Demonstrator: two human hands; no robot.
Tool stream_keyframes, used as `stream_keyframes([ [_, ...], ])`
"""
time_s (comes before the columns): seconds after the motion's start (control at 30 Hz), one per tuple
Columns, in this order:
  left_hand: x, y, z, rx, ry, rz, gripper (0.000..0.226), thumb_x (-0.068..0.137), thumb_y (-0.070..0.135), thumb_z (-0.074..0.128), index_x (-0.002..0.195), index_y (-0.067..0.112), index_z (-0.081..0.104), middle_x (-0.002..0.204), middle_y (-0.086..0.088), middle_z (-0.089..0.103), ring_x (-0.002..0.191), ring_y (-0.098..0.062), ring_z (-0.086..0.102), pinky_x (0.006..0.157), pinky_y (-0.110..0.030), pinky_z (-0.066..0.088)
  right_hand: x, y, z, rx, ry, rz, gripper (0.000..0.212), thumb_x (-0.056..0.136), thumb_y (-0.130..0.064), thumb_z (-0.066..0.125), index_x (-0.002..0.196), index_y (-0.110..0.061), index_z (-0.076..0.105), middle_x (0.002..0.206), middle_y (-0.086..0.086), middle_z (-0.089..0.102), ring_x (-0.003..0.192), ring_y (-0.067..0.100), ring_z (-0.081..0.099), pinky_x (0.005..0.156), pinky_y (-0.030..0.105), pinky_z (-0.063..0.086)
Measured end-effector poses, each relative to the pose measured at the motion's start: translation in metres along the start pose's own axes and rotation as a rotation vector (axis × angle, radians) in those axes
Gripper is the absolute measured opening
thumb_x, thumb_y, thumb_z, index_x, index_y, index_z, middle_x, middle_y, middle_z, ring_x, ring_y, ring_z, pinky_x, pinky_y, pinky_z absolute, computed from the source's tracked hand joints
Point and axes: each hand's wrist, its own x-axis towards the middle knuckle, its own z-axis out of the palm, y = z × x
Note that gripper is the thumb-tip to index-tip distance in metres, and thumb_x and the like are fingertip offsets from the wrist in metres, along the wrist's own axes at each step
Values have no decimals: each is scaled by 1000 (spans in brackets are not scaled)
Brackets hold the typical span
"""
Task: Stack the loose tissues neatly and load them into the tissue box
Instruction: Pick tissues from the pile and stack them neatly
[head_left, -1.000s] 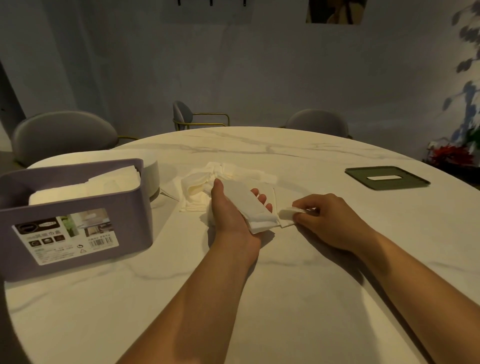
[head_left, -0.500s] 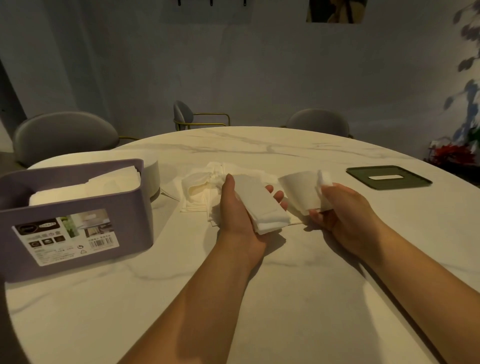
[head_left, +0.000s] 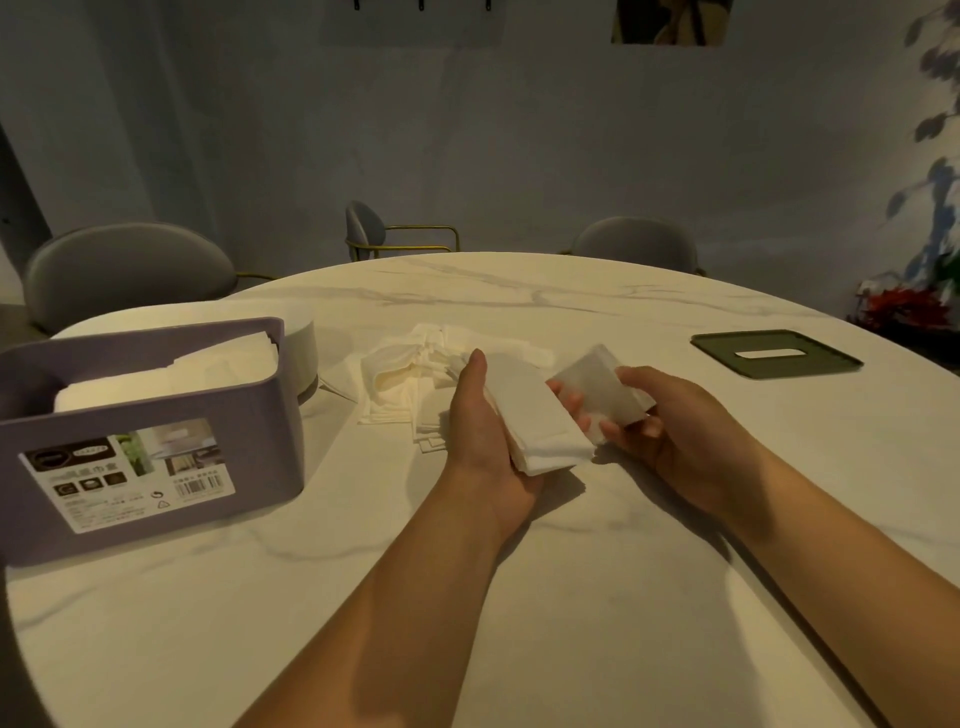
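Observation:
My left hand (head_left: 480, 434) holds a small stack of folded white tissues (head_left: 530, 410) in its palm, thumb along the left edge. My right hand (head_left: 660, 421) grips one folded tissue (head_left: 602, 384) and holds it just right of the stack, touching my left fingertips. A heap of loose tissues (head_left: 410, 374) lies on the table behind my left hand. The purple tissue box (head_left: 150, 467) stands at the left, open on top, with white tissues (head_left: 171, 371) inside.
The box's dark green lid (head_left: 774, 353) with a slot lies flat at the far right of the round marble table (head_left: 571, 597). A white round object (head_left: 304, 343) stands behind the box. Grey chairs (head_left: 124, 270) ring the far side; a plant (head_left: 909, 306) is at the right.
My right hand picked a folded tissue off the table, lifted it and brought it left toward the stack. My left hand stayed nearly still with the stack.

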Motion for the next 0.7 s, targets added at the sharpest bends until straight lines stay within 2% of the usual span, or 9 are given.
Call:
stream_keyframes([
  [0.1, 0, 1, -1, -6, 8, 42, 53, 91, 60, 41, 107, 14, 60, 101, -17, 68, 97, -33, 63, 84, -46, 51, -5, 3, 8, -70, -113, -116, 14, 95, -36, 51, 89, -27, 59, 94, 0, 70, 85, 20, 69, 72, 27, 58],
  [0.2, -1, 2, -1, -13, 8, 34, 52, 91, 61, 40, 101, 14, 60, 94, -17, 67, 89, -32, 62, 81, -45, 51, -7, 4, 10, -248, -118, -221, 6, 90, -23, 61, 87, -26, 63, 88, -3, 69, 79, 18, 68, 69, 28, 58],
  [0.3, -1, 2, -1, -46, 5, 14, 57, 90, 60, 43, 102, 7, 61, 101, -18, 67, 92, -31, 63, 87, -47, 49, -7, 5, 8, -233, -33, -216, 17, 88, -6, 57, 81, -21, 63, 74, -3, 66, 68, 18, 65, 65, 31, 58],
  [0.4, 2, 1, -1, -41, 12, -24, 63, 89, 61, 45, 103, 2, 61, 99, -19, 67, 93, -30, 64, 88, -45, 50, -3, 0, 1, -88, 44, -221, 15, 91, -7, 54, 88, -21, 58, 94, 2, 61, 88, 24, 63, 80, 38, 56],
  [0.47, 3, 0, -1, -3, 20, -36, 61, 89, 62, 45, 109, 6, 59, 101, -18, 67, 95, -30, 64, 84, -44, 53, -1, -3, -2, -51, 66, -320, 14, 93, -14, 56, 93, -27, 59, 105, -2, 61, 101, 24, 60, 89, 34, 54],
  [0.5, 3, 0, -1, 21, 12, -37, 60, 89, 62, 44, 112, 9, 58, 100, -17, 67, 92, -29, 64, 79, -43, 55, -2, -3, -1, -63, 54, -386, 14, 93, -17, 57, 91, -31, 60, 102, -8, 63, 101, 21, 61, 90, 31, 52],
  [0.6, 1, 0, 0, 30, -39, -47, 60, 90, 64, 39, 111, 12, 60, 94, -15, 66, 81, -27, 63, 68, -40, 56, -8, 3, 6, -265, -31, -563, 22, 89, -14, 61, 84, -34, 67, 81, -18, 70, 86, 5, 64, 73, 15, 51],
  [0.63, 0, 0, 0, 33, -50, -43, 61, 89, 65, 38, 111, 13, 62, 94, -15, 66, 81, -28, 63, 70, -40, 55, -9, 6, 10, -367, -73, -611, 25, 88, -7, 62, 83, -31, 70, 80, -15, 70, 83, 2, 64, 68, 11, 50],
  [0.7, 1, 0, -1, 40, -59, -26, 65, 88, 66, 38, 118, 13, 62, 97, -16, 68, 85, -30, 64, 73, -42, 54, -10, 11, 16, -538, -167, -655, 32, 86, 1, 60, 84, -28, 71, 90, -17, 67, 88, -2, 62, 69, 7, 49],
])
